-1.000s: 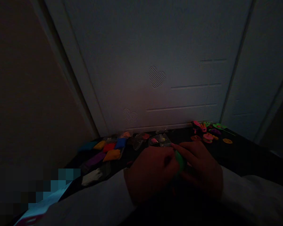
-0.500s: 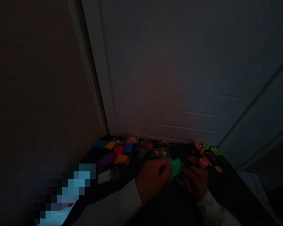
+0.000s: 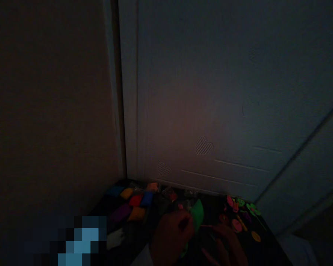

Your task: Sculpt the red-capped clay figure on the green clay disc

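The light is very dim. My left hand is closed, gripping a flat green piece that looks like soft clay or its packet. The green stands up above the fingertips, and more green shows below the hand. To the right, my right hand has its fingers bent around a slim stick-like tool, whose thin end points left toward the green piece. Whether tool and green piece touch, I cannot tell. Small clay shapes lie just beyond my right hand, among them a pink round piece and a green flower.
Coloured packets lie at the table's left: orange, purple, blue and red. A white packet is nearer. A yellow disc lies right. A pale panel with embossed hearts rises behind the table.
The view has tilted up, so table and hands sit lower in the picture. The green piece is now turned more upright in my left hand. My right hand's tool shows further left of its fingers.
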`<state>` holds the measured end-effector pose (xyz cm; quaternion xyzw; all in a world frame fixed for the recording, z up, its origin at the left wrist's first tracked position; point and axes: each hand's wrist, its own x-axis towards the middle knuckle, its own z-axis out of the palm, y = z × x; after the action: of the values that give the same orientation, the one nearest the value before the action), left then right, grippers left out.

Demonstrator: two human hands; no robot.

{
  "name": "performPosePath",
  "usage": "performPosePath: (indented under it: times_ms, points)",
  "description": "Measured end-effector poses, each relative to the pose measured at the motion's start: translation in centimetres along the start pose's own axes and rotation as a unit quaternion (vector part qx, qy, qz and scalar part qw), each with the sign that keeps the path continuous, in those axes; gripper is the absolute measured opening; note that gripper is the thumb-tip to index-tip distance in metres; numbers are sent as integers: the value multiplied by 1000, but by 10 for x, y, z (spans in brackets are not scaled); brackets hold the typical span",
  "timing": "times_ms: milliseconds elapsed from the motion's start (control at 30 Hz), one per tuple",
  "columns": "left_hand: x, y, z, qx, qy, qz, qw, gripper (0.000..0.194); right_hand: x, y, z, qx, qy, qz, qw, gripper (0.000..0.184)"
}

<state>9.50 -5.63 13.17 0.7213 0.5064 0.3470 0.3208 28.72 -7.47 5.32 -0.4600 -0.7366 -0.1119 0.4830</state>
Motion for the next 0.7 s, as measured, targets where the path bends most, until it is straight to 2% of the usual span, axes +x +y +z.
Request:
performPosePath:
  times_ms: [133, 233, 333, 500, 700]
  points:
    - [-40, 13, 7, 14, 6, 56, 998, 25, 5, -62, -26, 91, -40, 90, 991, 25]
    - [-79, 22, 5, 36, 9, 92, 995, 22, -2, -105, -48, 98, -43, 113, 988, 17]
    - [-112, 30, -1, 61, 8, 128, 990, 20, -11, -134, -65, 104, -34, 128, 986, 12]
    - [-136, 41, -4, 90, 17, 147, 985, 21, -17, -154, -86, 107, -44, 109, 987, 10]
    - [-137, 56, 5, 108, 27, 132, 985, 25, -16, -154, -93, 86, -26, 92, 992, 15]
